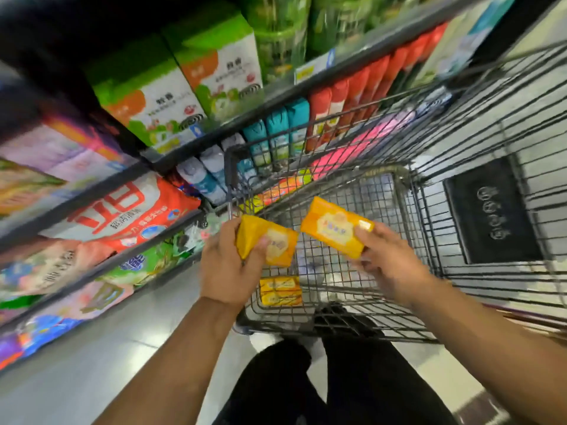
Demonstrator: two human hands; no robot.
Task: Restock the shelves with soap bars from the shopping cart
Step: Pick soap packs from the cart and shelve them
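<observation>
While poised above the wire shopping cart [429, 210], gripping 1 yellow bar apiece: left hand [227, 265] curled round a soap bar [283, 248], right hand [389, 265] pinching a second soap bar [334, 225]. Stacked in the cart's near corner, 2 more soap bars [280, 291]. At left, stocked shelves [171, 154].

Each hand [227, 265] [389, 265] gripping a yellow soap bar [276, 245] [336, 227], blurred shelves [171, 154] apparently stocked

Loose black fabric trousers [352, 378] are worn, seen below the left hand [227, 265] and the right hand [389, 262]; the forearms [171, 348] behind both hands are left bare.
</observation>
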